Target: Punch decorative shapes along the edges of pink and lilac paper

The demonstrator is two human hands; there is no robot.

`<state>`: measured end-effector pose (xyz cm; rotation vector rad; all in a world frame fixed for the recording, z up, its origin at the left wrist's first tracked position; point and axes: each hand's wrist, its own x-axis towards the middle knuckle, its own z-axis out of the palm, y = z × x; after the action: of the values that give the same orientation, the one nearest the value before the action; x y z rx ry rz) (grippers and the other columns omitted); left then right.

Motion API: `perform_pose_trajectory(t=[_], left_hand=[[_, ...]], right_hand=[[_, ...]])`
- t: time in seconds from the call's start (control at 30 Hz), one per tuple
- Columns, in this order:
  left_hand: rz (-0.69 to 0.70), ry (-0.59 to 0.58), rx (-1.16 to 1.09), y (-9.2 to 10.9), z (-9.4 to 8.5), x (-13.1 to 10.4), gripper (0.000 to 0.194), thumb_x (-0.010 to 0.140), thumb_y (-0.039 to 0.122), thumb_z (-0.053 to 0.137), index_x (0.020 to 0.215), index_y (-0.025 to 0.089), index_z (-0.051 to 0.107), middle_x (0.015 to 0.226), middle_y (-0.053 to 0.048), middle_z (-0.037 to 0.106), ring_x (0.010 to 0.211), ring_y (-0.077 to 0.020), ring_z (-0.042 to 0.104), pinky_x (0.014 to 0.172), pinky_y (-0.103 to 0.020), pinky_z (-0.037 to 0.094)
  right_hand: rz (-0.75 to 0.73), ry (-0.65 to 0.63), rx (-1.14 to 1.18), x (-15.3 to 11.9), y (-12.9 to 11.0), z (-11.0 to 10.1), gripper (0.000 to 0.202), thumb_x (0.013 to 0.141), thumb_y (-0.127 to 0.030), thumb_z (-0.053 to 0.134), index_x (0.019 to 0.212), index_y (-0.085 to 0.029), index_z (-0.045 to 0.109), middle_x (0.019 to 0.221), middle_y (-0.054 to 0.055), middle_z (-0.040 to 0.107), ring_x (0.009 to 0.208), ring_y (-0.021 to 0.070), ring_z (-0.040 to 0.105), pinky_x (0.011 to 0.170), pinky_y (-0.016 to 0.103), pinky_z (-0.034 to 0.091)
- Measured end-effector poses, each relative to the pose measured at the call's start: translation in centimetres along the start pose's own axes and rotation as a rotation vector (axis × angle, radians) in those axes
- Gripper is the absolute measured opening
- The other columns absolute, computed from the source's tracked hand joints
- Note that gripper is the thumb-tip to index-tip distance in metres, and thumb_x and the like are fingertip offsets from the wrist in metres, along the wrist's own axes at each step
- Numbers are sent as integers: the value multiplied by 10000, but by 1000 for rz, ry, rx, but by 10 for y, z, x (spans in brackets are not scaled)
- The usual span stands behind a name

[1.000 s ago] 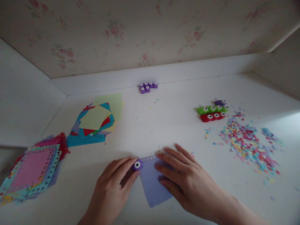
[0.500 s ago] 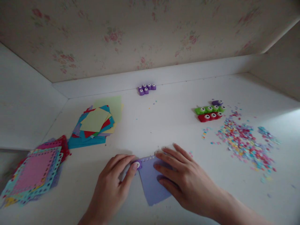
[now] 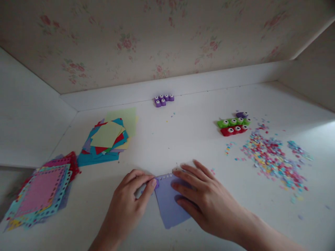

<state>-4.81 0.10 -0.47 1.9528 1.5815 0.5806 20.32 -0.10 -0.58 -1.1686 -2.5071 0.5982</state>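
A purple paper sheet (image 3: 171,205) lies near the front of the white table, with a row of small punched holes along its top edge. My left hand (image 3: 131,198) is closed on a small purple punch (image 3: 157,183) at the sheet's upper left corner, thumb on its top, which hides its white button. Spread flat over the right part of the sheet is my right hand (image 3: 204,195), fingers apart, covering the end of the hole row.
Punched colourful sheets (image 3: 39,191) and coloured paper (image 3: 106,134) are piled at left. Purple punches (image 3: 163,100) stand by the back edge. Green punches (image 3: 232,122) and red punches (image 3: 232,131) sit at right beside scattered confetti (image 3: 272,153).
My left thumb has moved slightly right onto the top of the purple punch, covering its white button. My right hand and the sheet are nearly unchanged.
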Motion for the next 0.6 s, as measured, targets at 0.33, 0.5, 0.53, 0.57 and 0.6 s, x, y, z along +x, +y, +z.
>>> perform_pose_trajectory(t=[0.33, 0.5, 0.53, 0.57, 0.6], left_hand=[[-22, -214, 72, 14, -10, 24, 284, 949, 258, 459, 687, 197, 548, 797, -18, 540, 758, -169, 564, 715, -303, 445], [-33, -221, -22, 10, -16, 20, 284, 970, 338, 487, 783, 215, 661, 835, -11, 587, 818, -166, 593, 774, -290, 468], [-32, -214, -33, 9, -18, 18, 283, 977, 363, 487, 822, 227, 681, 860, -10, 602, 846, -166, 602, 801, -291, 473], [-33, -204, -34, 7, -19, 16, 284, 982, 384, 486, 856, 239, 695, 888, -9, 616, 873, -165, 609, 826, -292, 476], [-36, -188, -30, 4, -21, 14, 287, 987, 401, 482, 886, 249, 703, 920, -8, 628, 902, -166, 615, 848, -294, 480]], right_hand=[[19, 17, -10, 0, -4, 0, 313, 963, -361, 579, 1270, -328, 631, 1428, 0, 573, 1344, 279, 480, 1188, 567, 260], [-6, 15, -15, 1, -5, -1, 293, 975, -379, 554, 1255, -340, 634, 1415, 0, 585, 1333, 275, 491, 1169, 575, 283], [-8, 11, -16, 1, -5, -2, 289, 978, -382, 549, 1251, -344, 633, 1413, -4, 585, 1335, 273, 489, 1166, 576, 285], [-7, 8, -18, 1, -4, -3, 285, 980, -385, 546, 1248, -347, 633, 1412, -8, 585, 1335, 271, 488, 1164, 576, 287], [-6, 7, -19, 1, -4, -3, 284, 980, -387, 546, 1248, -350, 633, 1411, -12, 586, 1334, 269, 488, 1164, 573, 289]])
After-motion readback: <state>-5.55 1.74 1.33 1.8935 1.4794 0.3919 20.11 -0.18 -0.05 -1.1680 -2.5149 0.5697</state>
